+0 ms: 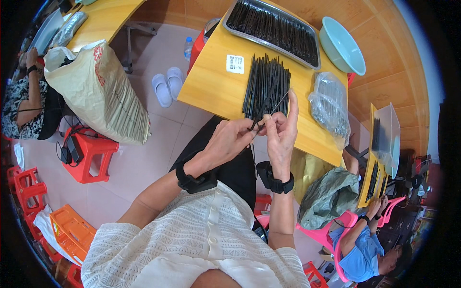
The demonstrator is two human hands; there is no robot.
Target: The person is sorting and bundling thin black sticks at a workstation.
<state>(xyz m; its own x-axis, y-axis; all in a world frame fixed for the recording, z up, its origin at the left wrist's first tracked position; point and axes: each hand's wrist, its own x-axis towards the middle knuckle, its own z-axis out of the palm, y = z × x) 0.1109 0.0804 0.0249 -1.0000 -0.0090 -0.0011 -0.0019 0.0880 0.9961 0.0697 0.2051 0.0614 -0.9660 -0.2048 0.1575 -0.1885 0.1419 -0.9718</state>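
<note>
Both of my hands meet just past the near edge of the yellow table, fingertips pinched together. My left hand (224,140) is closed on a thin black strip (258,126). Closed on the same strip, my right hand (280,137) pinches with thumb and fingers, its index finger pointing up. A thin dark length slants up beside that finger; whether it is part of the strip I cannot tell. Beyond my hands lies a pile of long black sticks (266,79), side by side. My fingers partly hide its near end.
On the table (206,81) are a metal tray (269,47) of dark pieces, a white label (235,64), a clear plastic bag (329,103) and a light-blue basin (342,45). A big sack (103,91) and red stool (91,158) stand left. People work at both sides.
</note>
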